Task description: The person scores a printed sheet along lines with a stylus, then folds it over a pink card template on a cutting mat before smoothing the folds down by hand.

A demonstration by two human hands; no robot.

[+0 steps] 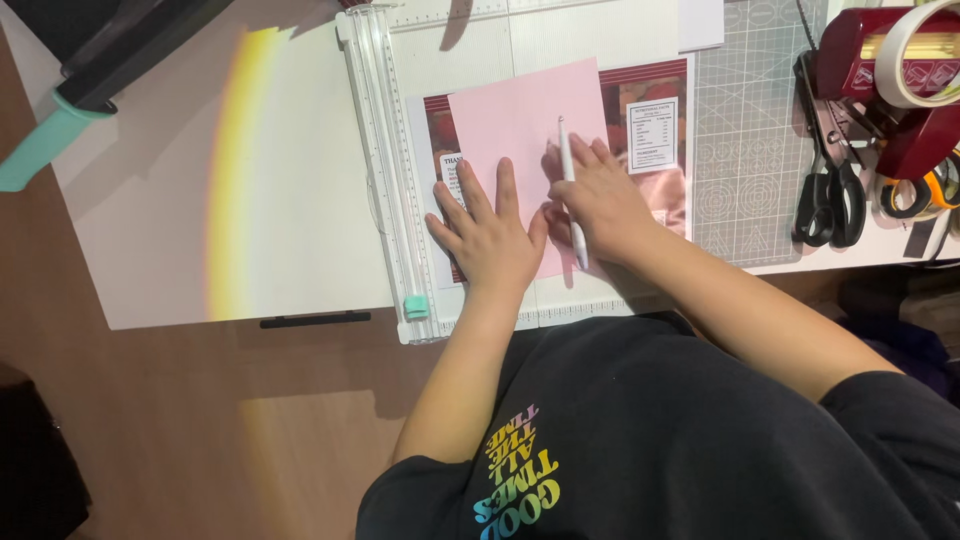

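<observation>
A pink paper sheet [515,120] lies on a white paper trimmer [470,40], covering part of a dark red printed sheet [650,90]. My left hand [485,235] rests flat on the pink sheet's lower left, fingers spread. My right hand [595,200] lies on the sheet's right side and holds a thin white pen-like tool [570,190], its tip pointing away from me along the sheet.
The trimmer's clear rail [385,160] with a mint slider [416,306] runs down the left. A grey-green cutting mat [750,130] lies to the right, with black scissors [828,190], a red tape dispenser [890,70] and tape rolls [925,190]. A mint-handled tool [45,140] sits far left.
</observation>
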